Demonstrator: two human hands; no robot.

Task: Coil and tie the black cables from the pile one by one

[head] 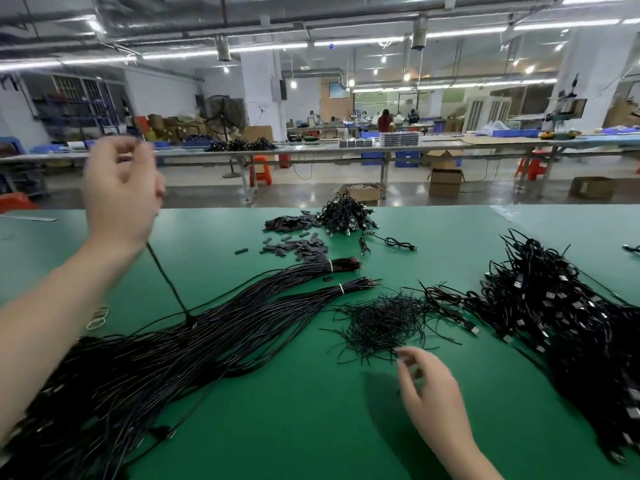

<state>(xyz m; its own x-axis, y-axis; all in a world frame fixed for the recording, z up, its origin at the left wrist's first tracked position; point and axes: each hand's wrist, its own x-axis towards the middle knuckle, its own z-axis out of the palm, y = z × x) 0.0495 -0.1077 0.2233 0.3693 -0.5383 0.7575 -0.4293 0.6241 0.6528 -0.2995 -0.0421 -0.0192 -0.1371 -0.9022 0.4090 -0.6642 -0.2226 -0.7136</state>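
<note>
Left hand (121, 192) up high over the far-left of the desk, fingers curled and pinching a single thin black cable (166, 278), pulled taut and running down from under the wrist. Cable's lower end touching the top of the big loose pile of long black cables (145, 358), spread from the near-left corner toward the middle. Two far ends of that pile bunched with white ties (340, 289), bare wire tips pointing right.

Right hand (429, 389) low, near the centre front, fingers loosely curled and a bit blurred, fingertips just reaching the near edge of the small heap of short black twist ties (381, 320). Can't tell if anything's actually pinched there yet.

Further out: heap of coiled black cables with silver USB plugs (571, 323) stacked along the right side. Scatter of small flat dark-grey pieces (298, 237) toward the far middle, with a small bundle of black cables (346, 213) just beside it. Couple of pale rubber bands (98, 318) near the left forearm. All on the green mat-covered desk (294, 410).
</note>
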